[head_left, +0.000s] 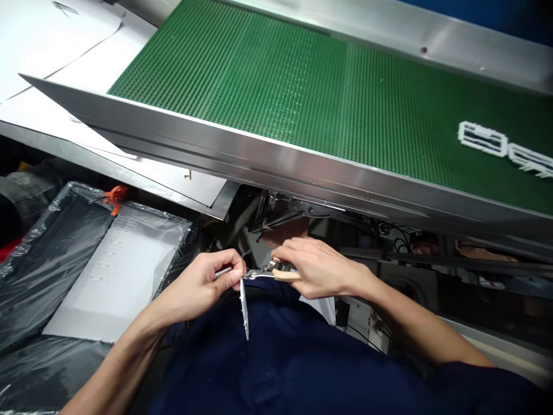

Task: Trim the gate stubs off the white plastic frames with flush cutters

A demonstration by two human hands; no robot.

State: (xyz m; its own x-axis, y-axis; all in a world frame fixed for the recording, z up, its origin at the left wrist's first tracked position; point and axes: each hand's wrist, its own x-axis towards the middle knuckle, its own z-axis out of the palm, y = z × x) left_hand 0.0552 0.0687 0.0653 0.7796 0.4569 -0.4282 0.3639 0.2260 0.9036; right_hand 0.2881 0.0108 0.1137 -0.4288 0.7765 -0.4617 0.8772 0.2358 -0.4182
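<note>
While the left hand (219, 275) is pinching a pale part (244, 312) by one end, its long axis running toward the navy shirt (276, 357), the right hand (311, 266) is gripping tan-handled pliers (287, 276), their nose pointing left at that pinch, contact unclear. Beyond, a white frame (484, 132) is lying on the green belt (302, 86).

L hand (216, 275) approx. 7 o'clock of ctr, thumb & index pinched tight, tips aimed at 3 o'clock; L forearm (140, 334) bare, running in from 7–8 o'clock. R hand (317, 268) approx. 5 o'clock, back up, fingers (287, 252) curled in a grip twd 9 o'clock; R forearm (401, 320) (bare too) slants off to 4 o'clock. Hands near e/o, apart, both in front of torso (268, 363).
</note>
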